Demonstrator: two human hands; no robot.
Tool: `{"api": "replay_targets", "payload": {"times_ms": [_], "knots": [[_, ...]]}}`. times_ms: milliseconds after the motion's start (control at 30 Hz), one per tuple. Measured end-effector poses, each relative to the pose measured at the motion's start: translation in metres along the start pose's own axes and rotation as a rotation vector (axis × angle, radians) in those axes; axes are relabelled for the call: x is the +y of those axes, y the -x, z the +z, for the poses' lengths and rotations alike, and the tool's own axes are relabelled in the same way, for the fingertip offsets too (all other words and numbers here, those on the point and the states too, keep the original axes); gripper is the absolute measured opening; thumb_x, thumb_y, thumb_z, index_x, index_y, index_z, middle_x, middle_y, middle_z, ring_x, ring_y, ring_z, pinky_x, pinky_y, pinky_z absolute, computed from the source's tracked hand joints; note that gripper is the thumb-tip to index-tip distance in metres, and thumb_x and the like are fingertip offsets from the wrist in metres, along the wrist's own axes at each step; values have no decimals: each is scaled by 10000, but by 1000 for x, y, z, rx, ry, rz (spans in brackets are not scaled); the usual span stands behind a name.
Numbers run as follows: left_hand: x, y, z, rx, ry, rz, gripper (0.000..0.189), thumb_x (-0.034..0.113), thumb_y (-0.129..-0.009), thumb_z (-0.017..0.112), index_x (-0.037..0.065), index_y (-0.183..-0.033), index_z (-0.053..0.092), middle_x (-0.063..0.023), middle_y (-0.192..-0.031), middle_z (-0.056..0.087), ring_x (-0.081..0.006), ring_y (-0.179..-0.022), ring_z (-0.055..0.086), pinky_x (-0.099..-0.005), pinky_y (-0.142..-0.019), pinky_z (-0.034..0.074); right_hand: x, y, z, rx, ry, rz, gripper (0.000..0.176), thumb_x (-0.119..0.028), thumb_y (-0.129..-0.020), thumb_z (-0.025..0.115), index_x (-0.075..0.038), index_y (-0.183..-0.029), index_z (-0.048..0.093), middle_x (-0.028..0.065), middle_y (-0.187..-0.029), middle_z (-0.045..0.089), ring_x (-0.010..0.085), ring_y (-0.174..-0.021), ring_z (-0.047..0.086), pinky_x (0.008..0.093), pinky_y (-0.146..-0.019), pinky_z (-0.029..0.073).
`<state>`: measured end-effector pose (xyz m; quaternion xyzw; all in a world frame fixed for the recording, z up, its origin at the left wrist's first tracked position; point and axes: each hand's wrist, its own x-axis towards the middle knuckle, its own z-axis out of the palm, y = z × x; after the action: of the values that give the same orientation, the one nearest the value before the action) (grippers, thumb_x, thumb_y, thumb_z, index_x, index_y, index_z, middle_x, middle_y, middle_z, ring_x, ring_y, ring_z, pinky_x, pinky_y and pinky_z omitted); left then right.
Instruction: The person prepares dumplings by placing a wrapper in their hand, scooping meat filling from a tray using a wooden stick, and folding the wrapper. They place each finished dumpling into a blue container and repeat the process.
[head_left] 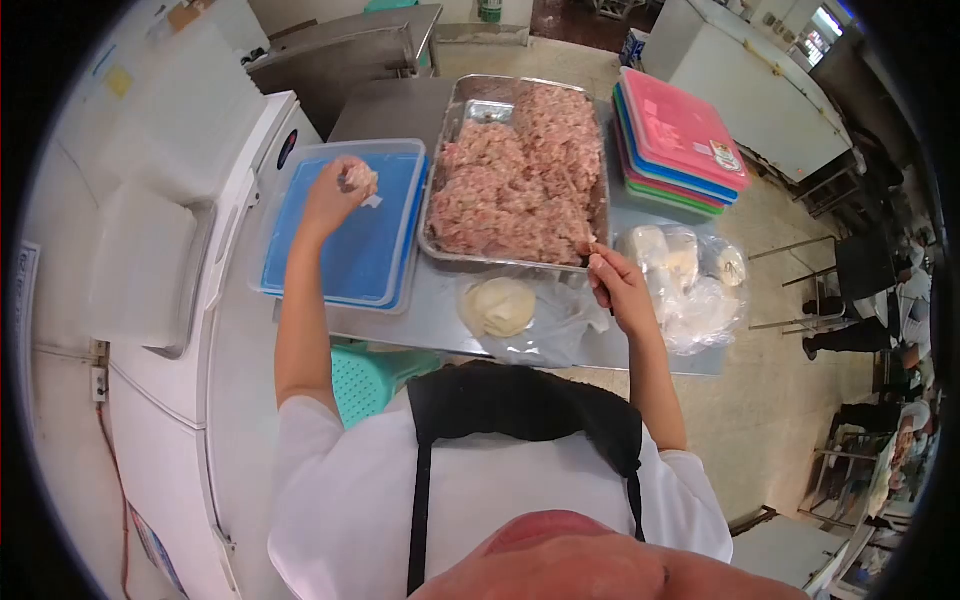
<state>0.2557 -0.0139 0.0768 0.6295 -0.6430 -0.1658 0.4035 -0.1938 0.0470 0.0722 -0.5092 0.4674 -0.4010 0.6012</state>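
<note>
My left hand (334, 198) is closed around a small dumpling (361, 180) with a pale wrapper and pinkish filling, above a blue-lined plastic tray (420, 165). At the near right corner of a metal pan (428, 235), my right hand (622, 288) grips a thin tool with a dark handle (611, 310). Its working end is mostly hidden at the meat's edge. Ground meat mixture (520, 180) fills most of the pan, leaving bare metal at the far left. A stack of round, pale dumpling wrappers (501, 306) lies on clear plastic in front of the pan.
Stacked coloured plastic containers (685, 125) stand at the right of the metal table (390, 328). Nearer me are bagged white bundles (685, 290). A white freezer (245, 400) borders the left, and a green stool (362, 385) sits below the table. Other people work at far right.
</note>
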Motion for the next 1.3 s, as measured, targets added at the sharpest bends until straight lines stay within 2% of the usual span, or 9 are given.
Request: {"api": "replay_targets", "payload": {"times_ms": [233, 633, 733, 833, 933, 1033, 1100, 1233, 1300], "knots": [[-29, -56, 23, -78, -71, 58, 625, 133, -751, 723, 123, -1293, 413, -176, -1101, 626, -309, -999, 632, -382, -855, 488, 4, 8, 48, 83, -32, 15, 331, -238, -961, 538, -27, -1213, 582, -52, -678, 472, 29, -485, 373, 179, -427, 260], [-22, -92, 78, -299, -216, 116, 636, 98, -739, 725, 123, -1289, 407, -203, -1049, 630, -360, -971, 624, -427, -830, 484, 6, 31, 56, 250, 83, 14, 330, -189, -947, 545, -36, -1237, 573, -63, -668, 460, 20, -494, 344, 175, -442, 248], [-21, -88, 73, -335, -117, 99, 719, 108, -744, 720, 138, -1365, 358, -198, -1033, 634, -366, -945, 623, -437, -822, 484, 12, 15, 34, 151, 106, 22, 327, -183, -937, 570, -34, -1227, 594, -9, -722, 563, 86, -544, 490, 229, -484, 360], [-43, -88, 75, -263, -142, 242, 731, 129, -767, 700, 149, -1403, 339, -192, -1020, 636, -361, -908, 623, -434, -805, 488, 27, -11, 8, 190, 791, -358, 269, -212, -934, 555, -57, -1136, 642, 105, -790, 641, 249, -629, 614, 349, -542, 449], [-13, -64, 52, -189, -342, 271, 589, 147, -797, 681, 137, -1338, 448, -182, -1054, 629, -333, -875, 621, -397, -788, 498, 12, -28, -16, 161, 1340, -322, 259, -277, -911, 576, -84, -1051, 679, 109, -825, 656, 284, -734, 627, 395, -634, 479], [52, -18, 39, -237, -214, 99, 467, 154, -826, 663, 112, -1272, 531, -134, -1147, 616, -253, -872, 622, -362, -791, 489, 1, -55, -33, 11, 1453, -281, 233, -313, -887, 585, -109, -891, 697, 120, -859, 660, 324, -776, 619, 417, -642, 482], [95, 29, 52, -277, 43, 161, 328, 164, -843, 645, 79, -1157, 602, -120, -1129, 616, -239, -837, 615, -350, -772, 489, -2, -70, -32, -57, 1462, -464, 316, -357, -899, 554, -88, -783, 672, 112, -798, 662, 323, -755, 634, 433, -637, 499], [99, 95, 124, -650, 200, 200, 317, 157, -767, 684, 69, -1065, 620, -120, -1012, 601, -251, -926, 588, -368, -833, 468, 34, -93, -30, -170, 1465, -621, 392, -389, -913, 517, -79, -711, 645, 117, -745, 662, 326, -709, 645, 450, -605, 510], [98, 120, 156, -607, 108, 268, 338, 158, -742, 696, 66, -1058, 619, -123, -1003, 584, -281, -973, 562, -382, -867, 450, 37, -95, -28, -213, 1489, -580, 390, -392, -919, 500, -87, -729, 652, 122, -741, 660, 330, -699, 645, 457, -596, 510]]}}
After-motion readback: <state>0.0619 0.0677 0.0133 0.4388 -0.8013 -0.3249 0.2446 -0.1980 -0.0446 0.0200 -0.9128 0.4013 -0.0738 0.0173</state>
